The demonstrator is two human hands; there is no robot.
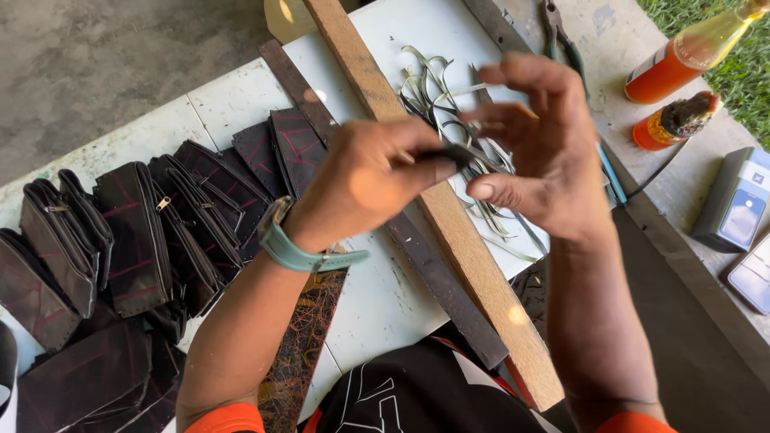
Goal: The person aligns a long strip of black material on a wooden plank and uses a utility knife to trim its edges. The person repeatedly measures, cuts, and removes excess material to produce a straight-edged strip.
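Both hands meet above the white desk. Left hand makes a tight grip: thumb and fingers pinch one end of a small dark strip. Right hand is half open, with fingers spread and curled, and its fingertips touch the other end of the strip. So the strip lies between the two hands, and its long side runs from left to right. The left hand has the firmer hold and is the nearer one to it.

Under the hands a long wooden plank runs slantwise across the desk, with a dark flat bar just beside it. A heap of pale thin strips lies behind the hands. On the left, many black pouches with zips are stacked in a row, leaning on each other. I cannot tell if anything is in them.

At the far right stand two orange bottles; the taller one holds a yellow liquid. A grey box lies near them. The left wrist wears a green watch.
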